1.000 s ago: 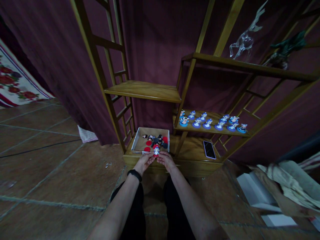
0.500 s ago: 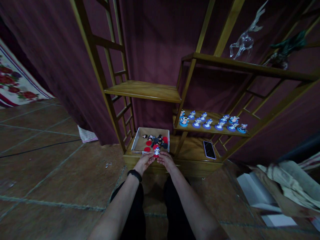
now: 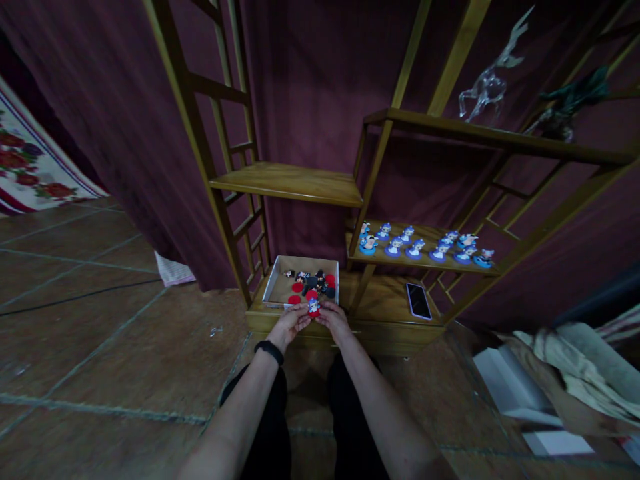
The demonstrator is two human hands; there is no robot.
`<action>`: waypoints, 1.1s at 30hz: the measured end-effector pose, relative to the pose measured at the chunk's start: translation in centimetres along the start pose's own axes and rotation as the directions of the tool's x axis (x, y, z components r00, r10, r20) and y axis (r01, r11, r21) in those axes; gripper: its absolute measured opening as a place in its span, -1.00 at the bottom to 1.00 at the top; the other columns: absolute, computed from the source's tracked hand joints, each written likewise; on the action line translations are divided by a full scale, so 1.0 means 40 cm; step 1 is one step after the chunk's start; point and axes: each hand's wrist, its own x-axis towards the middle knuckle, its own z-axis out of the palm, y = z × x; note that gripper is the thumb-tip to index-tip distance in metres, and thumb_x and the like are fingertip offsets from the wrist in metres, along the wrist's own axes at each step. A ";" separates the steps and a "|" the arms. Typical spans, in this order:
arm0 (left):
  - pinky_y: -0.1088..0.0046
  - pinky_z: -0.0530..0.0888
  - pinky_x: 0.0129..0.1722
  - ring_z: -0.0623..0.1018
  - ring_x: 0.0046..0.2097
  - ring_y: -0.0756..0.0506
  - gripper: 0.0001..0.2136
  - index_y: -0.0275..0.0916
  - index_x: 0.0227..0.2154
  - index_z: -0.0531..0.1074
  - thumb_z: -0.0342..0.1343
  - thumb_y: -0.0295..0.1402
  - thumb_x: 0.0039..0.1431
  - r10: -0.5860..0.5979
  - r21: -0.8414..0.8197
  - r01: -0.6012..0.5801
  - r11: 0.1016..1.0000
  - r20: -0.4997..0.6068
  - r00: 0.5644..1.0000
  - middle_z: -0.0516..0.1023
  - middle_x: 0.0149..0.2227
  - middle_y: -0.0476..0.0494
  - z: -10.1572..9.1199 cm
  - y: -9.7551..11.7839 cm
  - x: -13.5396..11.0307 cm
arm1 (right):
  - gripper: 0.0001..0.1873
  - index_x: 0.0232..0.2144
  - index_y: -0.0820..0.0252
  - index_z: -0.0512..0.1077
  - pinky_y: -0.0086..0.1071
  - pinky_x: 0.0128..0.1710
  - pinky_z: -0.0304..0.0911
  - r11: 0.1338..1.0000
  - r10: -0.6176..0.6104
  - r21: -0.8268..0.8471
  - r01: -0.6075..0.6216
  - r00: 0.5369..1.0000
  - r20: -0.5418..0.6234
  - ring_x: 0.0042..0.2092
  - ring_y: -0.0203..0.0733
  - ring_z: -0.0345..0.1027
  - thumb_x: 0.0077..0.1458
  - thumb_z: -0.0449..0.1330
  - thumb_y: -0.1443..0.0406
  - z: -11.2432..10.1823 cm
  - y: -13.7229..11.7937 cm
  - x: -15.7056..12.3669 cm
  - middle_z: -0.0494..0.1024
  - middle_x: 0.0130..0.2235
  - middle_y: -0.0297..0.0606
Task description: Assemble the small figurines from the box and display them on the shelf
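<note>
Between my fingertips is a small figurine [image 3: 313,306] with purple hair, a white body and a red base. My left hand [image 3: 291,321] grips it from the left, and my right hand [image 3: 333,317] grips it from the right. Just beyond them, an open cardboard box [image 3: 273,283] rests on the low wooden ledge. Inside it lie several dark figurines [image 3: 316,283] and some red round bases [image 3: 295,299]. On the shelf to the right, several purple-and-white figurines [image 3: 415,249] stand upright, with a few on blue bases among them.
A phone [image 3: 419,301] lies on the ledge at right. Above are a wooden shelf [image 3: 290,181], a clear glass animal figure [image 3: 486,90] and a dark green statue [image 3: 575,100]. White boxes [image 3: 513,383] and crumpled cloth [image 3: 570,367] lie on the floor at right.
The figurine has tilted in my fingers, so more of its red base shows. My hands stay in nearly the same place.
</note>
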 end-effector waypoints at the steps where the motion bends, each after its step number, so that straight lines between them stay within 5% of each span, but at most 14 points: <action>1: 0.56 0.45 -0.48 0.46 -0.59 0.08 -0.89 -0.30 -0.41 0.41 0.13 -0.57 -0.04 0.000 0.003 0.000 1.000 -0.001 1.000 0.49 -0.57 -0.04 0.000 0.000 -0.001 | -0.69 -0.41 0.21 0.42 -0.40 -0.40 0.32 1.000 -0.007 0.000 0.007 1.000 -0.011 -0.47 -0.30 0.39 -0.37 0.29 0.33 -0.001 0.001 0.003 0.51 -0.50 -0.36; 11: 0.58 0.44 -0.50 0.47 -0.60 0.07 -0.86 -0.32 -0.37 0.35 0.08 -0.60 -0.03 -0.010 0.045 0.010 0.999 0.010 1.000 0.48 -0.58 -0.03 -0.004 -0.005 0.003 | -0.69 -0.45 0.24 0.45 -0.39 -0.44 0.33 0.997 -0.073 0.005 0.073 0.996 -0.051 -0.46 -0.28 0.39 -0.38 0.32 0.28 0.002 -0.001 0.004 0.51 -0.49 -0.32; 33: 0.62 0.41 -0.55 0.50 -0.55 0.04 -0.88 -0.35 -0.44 0.37 0.12 -0.38 0.02 -0.036 0.014 0.036 0.999 0.007 0.999 0.51 -0.55 -0.14 0.005 0.010 -0.006 | -0.71 -0.42 0.22 0.44 -0.48 -0.51 0.28 0.999 -0.004 -0.048 0.004 1.000 0.001 -0.56 -0.40 0.31 -0.31 0.28 0.24 0.011 -0.028 -0.028 0.49 -0.55 -0.35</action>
